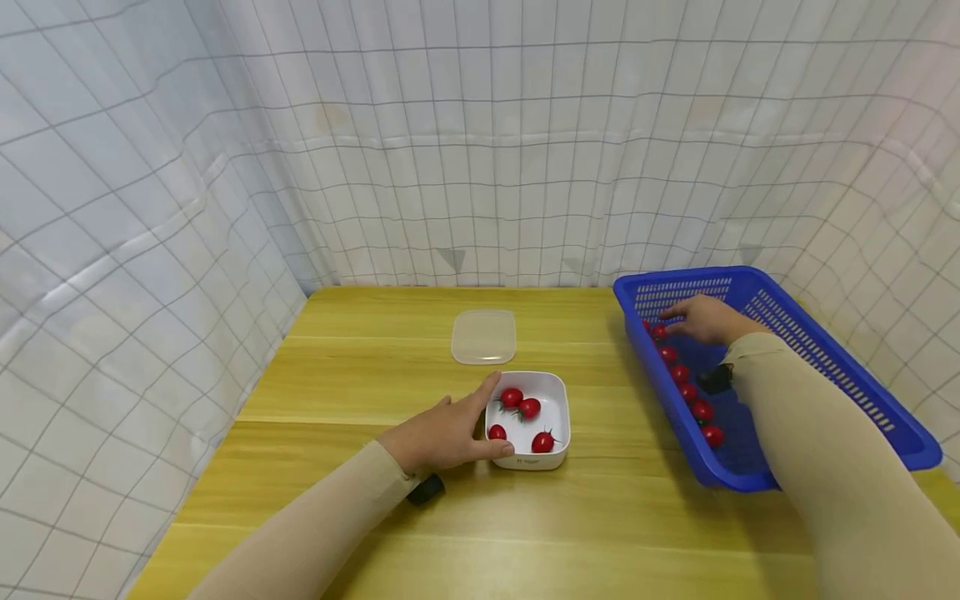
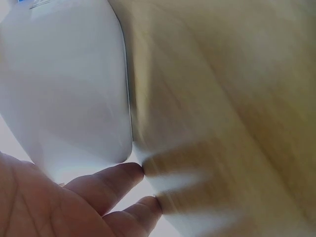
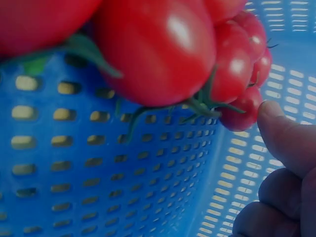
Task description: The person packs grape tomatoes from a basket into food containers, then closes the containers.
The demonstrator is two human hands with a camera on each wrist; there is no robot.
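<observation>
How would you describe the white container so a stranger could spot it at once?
Find the yellow wooden table, then the person's left hand, left of the blue basket. That hand touches the white container, square and open-topped. Unlike the flat translucent lid beyond it, it has raised walls and holds four visible tomatoes.

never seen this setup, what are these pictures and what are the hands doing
There's no machine, just a person working bare-handed. The wide picture comes from a head-worn camera; the close-ups from cameras on the left and right wrists. On the yellow wooden table sit a translucent square lid, a square white box holding four red tomatoes, and a blue perforated plastic basket with more tomatoes. The left hand touches the box; the right hand reaches into the basket, thumb at a tomato, grip unclear.
</observation>
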